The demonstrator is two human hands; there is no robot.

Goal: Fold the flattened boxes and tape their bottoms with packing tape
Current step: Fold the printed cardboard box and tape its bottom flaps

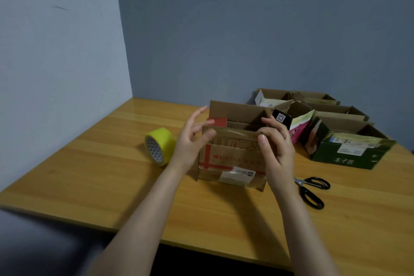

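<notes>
A brown cardboard box (233,159) with red print and a white label stands upright and open-topped in the middle of the wooden table (112,177). My left hand (192,141) is at its left end, fingers spread and straight, the thumb near the front flap. My right hand (276,148) is at the right end, fingers loosely bent over the front flap's top edge, thumb on the front face. A roll of yellow packing tape (160,149) lies on its side left of the box.
Black scissors (312,190) lie right of the box. A green box (351,152) and several other folded boxes (313,107) stand at the back right by the wall. The table's near edge runs below my forearms.
</notes>
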